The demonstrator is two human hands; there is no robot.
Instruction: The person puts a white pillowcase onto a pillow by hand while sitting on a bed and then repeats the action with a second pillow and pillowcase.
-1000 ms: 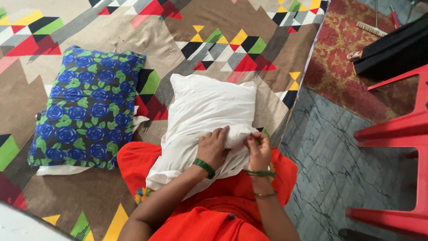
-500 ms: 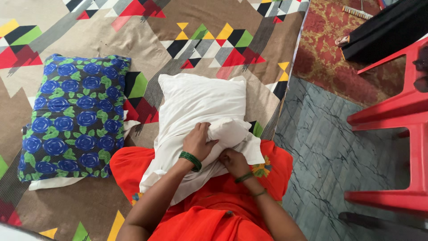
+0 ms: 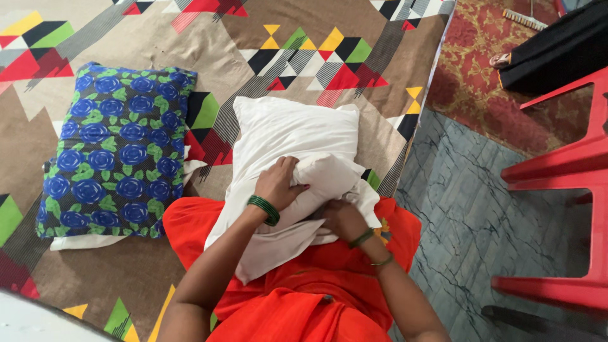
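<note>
A white pillow (image 3: 291, 136) lies across my lap and onto the patterned bed. Its loose white cover (image 3: 329, 174) is bunched up at the near end. My left hand (image 3: 277, 183) grips a fold of that cover from above, green bangles on the wrist. My right hand (image 3: 342, 218) is tucked under the bunched cloth and holds it from below, its fingers partly hidden. An orange garment (image 3: 329, 272) covers my legs beneath the pillow.
A blue floral pillow (image 3: 117, 152) rests to the left on the geometric bedsheet (image 3: 82, 44). To the right are a grey marble floor (image 3: 462, 215), a red plastic chair (image 3: 563, 183), a red carpet (image 3: 481, 69) and a black bag (image 3: 557, 47).
Both hands have gathered more of the white cover toward the pillow's near end. My right hand has slid from the pillow's side to under the bunched cloth.
</note>
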